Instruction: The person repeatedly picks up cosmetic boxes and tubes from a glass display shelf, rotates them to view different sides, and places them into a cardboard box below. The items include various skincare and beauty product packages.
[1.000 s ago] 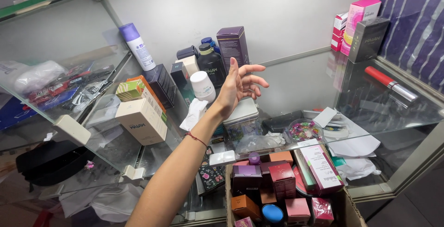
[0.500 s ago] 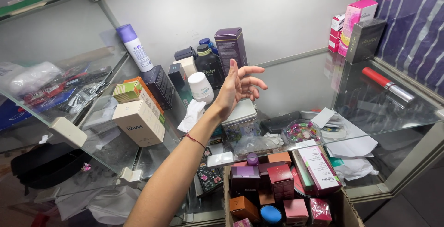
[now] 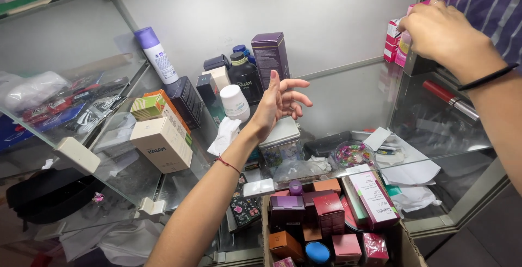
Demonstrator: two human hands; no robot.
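Observation:
My left hand [image 3: 277, 104] hovers open, fingers spread, over the glass shelf [image 3: 348, 95]. It holds nothing. It is nearest a white capped jar [image 3: 235, 101], a dark bottle [image 3: 246, 76] and a tall purple box [image 3: 271, 55]. A clear lidded container [image 3: 280, 139] lies just below the wrist. My right hand [image 3: 440, 33] reaches in at the upper right, fingers curled over a pink box [image 3: 404, 47] that stands among small pink and red boxes [image 3: 392, 38] by the right wall. The hand hides most of that box.
A white spray can with a purple cap [image 3: 156, 55], a beige carton [image 3: 161, 143] and green-orange boxes [image 3: 155, 106] stand at the left. A red tube [image 3: 448, 97] lies at the right. Below, an open cardboard box [image 3: 410, 245] holds several small cosmetic boxes beside a round dish of beads [image 3: 354, 154].
My right hand has come into view at the upper right and closed over the pink box there. My left hand stays open in almost the same place.

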